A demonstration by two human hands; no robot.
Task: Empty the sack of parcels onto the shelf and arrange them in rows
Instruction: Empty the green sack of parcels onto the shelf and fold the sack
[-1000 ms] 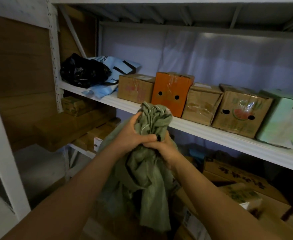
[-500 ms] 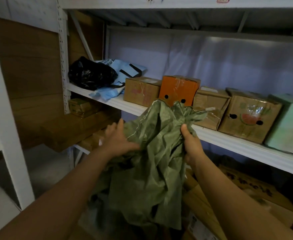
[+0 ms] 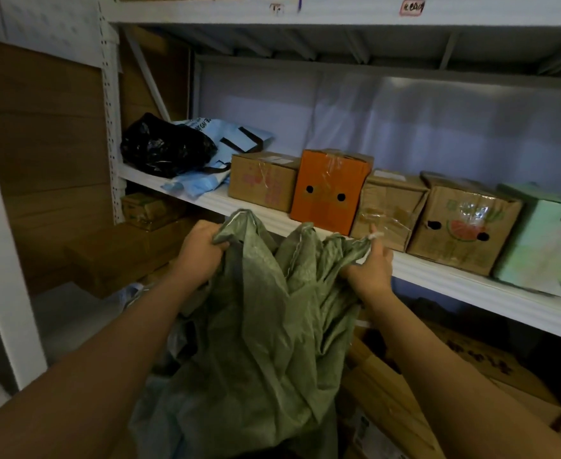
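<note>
A limp green woven sack (image 3: pixel 266 342) hangs in front of the white shelf (image 3: pixel 471 286). My left hand (image 3: pixel 199 250) grips its top edge on the left and my right hand (image 3: pixel 370 266) grips the top edge on the right, holding the mouth spread apart. On the shelf stands a row of parcels: a brown box (image 3: pixel 262 180), an orange box (image 3: pixel 330 190), a taped brown box (image 3: pixel 388 210), a watermelon-print box (image 3: pixel 461 226) and a pale green box (image 3: pixel 544 243). A black bag (image 3: pixel 163 147) and blue mailers (image 3: pixel 213 150) lie at the shelf's left end.
A white upright post (image 3: pixel 110 111) bounds the shelf on the left, another white post (image 3: pixel 4 276) stands nearer. Cardboard boxes (image 3: pixel 438 385) are stacked below the shelf on the right, and more boxes (image 3: pixel 123 246) fill the lower left level. An upper shelf (image 3: pixel 338 11) runs overhead.
My hands were bunched together on the sack's neck; they have moved apart, pulling the sack's mouth wide. The view has shifted slightly closer and to the left.
</note>
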